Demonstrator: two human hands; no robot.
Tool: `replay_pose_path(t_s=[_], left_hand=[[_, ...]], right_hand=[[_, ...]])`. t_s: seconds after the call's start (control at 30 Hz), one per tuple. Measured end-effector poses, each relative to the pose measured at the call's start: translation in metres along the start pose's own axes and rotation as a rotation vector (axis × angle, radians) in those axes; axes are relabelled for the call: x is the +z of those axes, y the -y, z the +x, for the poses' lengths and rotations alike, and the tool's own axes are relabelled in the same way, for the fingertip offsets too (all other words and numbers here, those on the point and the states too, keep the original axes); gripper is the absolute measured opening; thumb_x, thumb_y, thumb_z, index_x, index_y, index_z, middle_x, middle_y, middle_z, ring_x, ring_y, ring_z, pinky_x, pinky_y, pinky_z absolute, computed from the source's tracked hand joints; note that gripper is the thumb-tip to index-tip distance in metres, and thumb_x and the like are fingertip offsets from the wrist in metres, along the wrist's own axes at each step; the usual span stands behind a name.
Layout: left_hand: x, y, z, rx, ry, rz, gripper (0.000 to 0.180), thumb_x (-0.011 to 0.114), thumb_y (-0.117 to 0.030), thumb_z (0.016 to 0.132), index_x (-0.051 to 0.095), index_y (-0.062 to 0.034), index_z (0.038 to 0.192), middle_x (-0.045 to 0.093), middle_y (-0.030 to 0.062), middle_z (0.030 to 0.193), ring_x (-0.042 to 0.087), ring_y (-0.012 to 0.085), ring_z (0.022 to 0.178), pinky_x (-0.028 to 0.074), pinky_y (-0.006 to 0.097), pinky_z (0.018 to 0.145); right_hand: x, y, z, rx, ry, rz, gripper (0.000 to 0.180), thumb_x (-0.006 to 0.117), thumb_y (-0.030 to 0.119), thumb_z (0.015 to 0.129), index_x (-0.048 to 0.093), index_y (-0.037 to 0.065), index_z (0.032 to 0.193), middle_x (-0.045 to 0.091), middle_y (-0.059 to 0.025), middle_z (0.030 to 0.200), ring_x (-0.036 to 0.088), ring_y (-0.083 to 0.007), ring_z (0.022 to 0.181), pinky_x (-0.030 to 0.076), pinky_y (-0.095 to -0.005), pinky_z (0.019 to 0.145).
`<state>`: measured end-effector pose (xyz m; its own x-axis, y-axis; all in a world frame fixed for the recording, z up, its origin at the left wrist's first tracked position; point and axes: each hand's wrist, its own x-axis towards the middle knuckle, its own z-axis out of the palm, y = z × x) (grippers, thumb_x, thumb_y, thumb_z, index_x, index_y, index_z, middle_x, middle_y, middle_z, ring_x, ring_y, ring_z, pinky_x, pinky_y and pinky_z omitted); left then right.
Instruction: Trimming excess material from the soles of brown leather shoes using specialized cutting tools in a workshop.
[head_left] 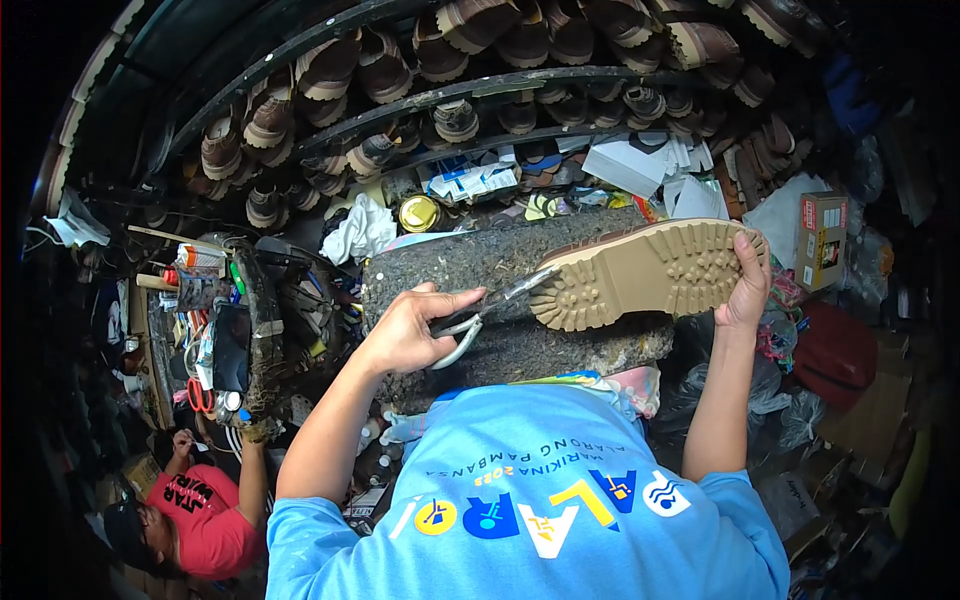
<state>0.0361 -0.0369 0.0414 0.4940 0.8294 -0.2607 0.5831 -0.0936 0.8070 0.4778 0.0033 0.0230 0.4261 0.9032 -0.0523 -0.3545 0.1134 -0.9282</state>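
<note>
A brown shoe [640, 272] with a tan lugged sole lies on its side, its sole toward me and its heel at the left. My right hand [746, 280] grips it by the toe end, thumb pressed on the sole. My left hand [415, 327] is closed around a plier-like hand tool [518, 288] with pale grey curved handles and a shiny metal tip. That tip reaches the edge of the heel; whether its jaws bite into anything is too small to tell. Beneath the shoe is a rough, dark, padded work surface [420, 262] across my lap.
Racks of brown shoes [380, 65] stand at the back. Behind the work surface sit a yellow tin [418, 213], a white cloth [360, 232] and white paper boxes [628, 163]. A tool bin with red-handled scissors [200, 396] is at left. A co-worker in red [208, 515] sits lower left.
</note>
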Motion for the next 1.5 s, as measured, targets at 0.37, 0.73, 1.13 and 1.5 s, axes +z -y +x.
replay_pose_path(t_s=[0.37,0.73,1.13,1.5], left_hand=[[0.005,0.018,-0.009,0.029,-0.016,0.03,0.072,0.067,-0.002,0.07,0.067,-0.0157,0.141,0.075,0.0113,0.089,0.057,0.0263,0.075,0.051,0.037,0.088],[0.016,0.023,-0.014,0.117,-0.074,-0.096,0.072,0.068,-0.004,0.068,0.067,-0.0119,0.14,0.077,0.0117,0.108,0.06,0.0267,0.078,0.048,0.036,0.09],[0.009,0.021,-0.03,0.107,-0.063,-0.048,0.07,0.069,-0.003,0.071,0.067,-0.0152,0.14,0.075,0.0124,0.09,0.065,0.0269,0.076,0.052,0.037,0.085],[0.043,-0.023,-0.1,-0.066,-0.253,-0.083,0.067,0.072,-0.002,0.071,0.066,-0.0012,0.137,0.077,0.0161,0.103,0.067,0.0249,0.08,0.05,0.036,0.084]], right_hand=[[0.005,0.005,-0.005,-0.028,0.007,-0.028,0.034,0.079,0.014,0.09,0.061,0.006,0.117,0.068,-0.0064,0.117,0.064,-0.0171,0.107,0.051,-0.034,0.1],[0.006,0.006,-0.006,-0.036,0.003,-0.034,0.037,0.08,0.012,0.088,0.06,0.005,0.119,0.067,-0.0084,0.121,0.064,-0.0183,0.109,0.051,-0.0353,0.102],[0.013,0.014,-0.022,-0.066,-0.002,-0.053,0.04,0.079,0.012,0.088,0.058,0.004,0.121,0.065,-0.0089,0.123,0.064,-0.0184,0.109,0.05,-0.0351,0.102],[0.031,0.022,-0.107,-0.452,0.169,-0.171,0.055,0.08,0.01,0.082,0.049,0.01,0.127,0.052,-0.0163,0.135,0.059,-0.032,0.125,0.05,-0.0512,0.11]])
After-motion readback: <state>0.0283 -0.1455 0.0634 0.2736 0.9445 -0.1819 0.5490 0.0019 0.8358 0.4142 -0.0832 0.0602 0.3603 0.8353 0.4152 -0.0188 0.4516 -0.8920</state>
